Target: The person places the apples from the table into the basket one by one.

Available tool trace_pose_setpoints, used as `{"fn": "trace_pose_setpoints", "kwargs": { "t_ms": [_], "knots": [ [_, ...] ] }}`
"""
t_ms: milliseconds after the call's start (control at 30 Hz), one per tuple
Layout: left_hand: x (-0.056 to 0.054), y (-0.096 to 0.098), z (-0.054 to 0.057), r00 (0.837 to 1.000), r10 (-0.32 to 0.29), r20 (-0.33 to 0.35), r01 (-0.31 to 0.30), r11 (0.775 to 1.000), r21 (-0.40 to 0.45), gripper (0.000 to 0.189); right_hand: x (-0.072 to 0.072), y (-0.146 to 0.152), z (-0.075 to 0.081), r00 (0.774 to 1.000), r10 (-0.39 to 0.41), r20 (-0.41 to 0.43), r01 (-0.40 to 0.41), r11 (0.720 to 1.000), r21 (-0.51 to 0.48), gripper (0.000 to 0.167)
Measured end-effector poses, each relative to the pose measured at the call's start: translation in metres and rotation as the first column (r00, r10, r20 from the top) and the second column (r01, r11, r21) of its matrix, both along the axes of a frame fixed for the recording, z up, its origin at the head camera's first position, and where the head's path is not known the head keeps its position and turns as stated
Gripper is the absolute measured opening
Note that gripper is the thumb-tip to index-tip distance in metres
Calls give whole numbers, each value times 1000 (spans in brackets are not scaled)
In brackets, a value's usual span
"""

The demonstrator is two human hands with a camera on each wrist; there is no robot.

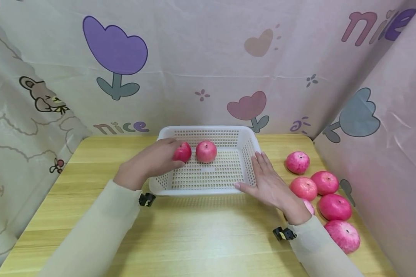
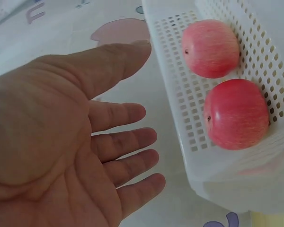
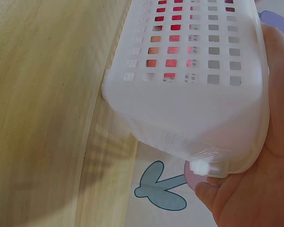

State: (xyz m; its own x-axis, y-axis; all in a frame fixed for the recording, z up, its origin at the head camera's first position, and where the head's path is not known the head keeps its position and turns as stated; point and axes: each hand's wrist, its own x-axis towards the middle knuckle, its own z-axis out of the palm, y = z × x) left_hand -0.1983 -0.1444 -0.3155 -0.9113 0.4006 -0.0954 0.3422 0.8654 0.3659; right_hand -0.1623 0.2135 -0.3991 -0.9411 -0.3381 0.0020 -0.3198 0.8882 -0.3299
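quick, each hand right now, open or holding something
Left hand: open, holding nothing.
Right hand: open, resting against the right end of the white basket.

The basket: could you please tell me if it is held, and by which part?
The right hand holds the basket by its rim, around the near right corner.

Pale backdrop (image 1: 194,50), probably cloth, on three sides; purple tulip print (image 1: 116,52); yellowish wood-grain tabletop (image 1: 201,234); soft light.
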Motion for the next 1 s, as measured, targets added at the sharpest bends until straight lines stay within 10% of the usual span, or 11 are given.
{"fn": "trace_pose_setpoints", "kwargs": {
  "t_ms": [1000],
  "knots": [
    [69,-36,-43,975,178,-136,-152,972,181,71,0,2,-2,1000,19,-23,-19,1000,0,121]
  ]
}}
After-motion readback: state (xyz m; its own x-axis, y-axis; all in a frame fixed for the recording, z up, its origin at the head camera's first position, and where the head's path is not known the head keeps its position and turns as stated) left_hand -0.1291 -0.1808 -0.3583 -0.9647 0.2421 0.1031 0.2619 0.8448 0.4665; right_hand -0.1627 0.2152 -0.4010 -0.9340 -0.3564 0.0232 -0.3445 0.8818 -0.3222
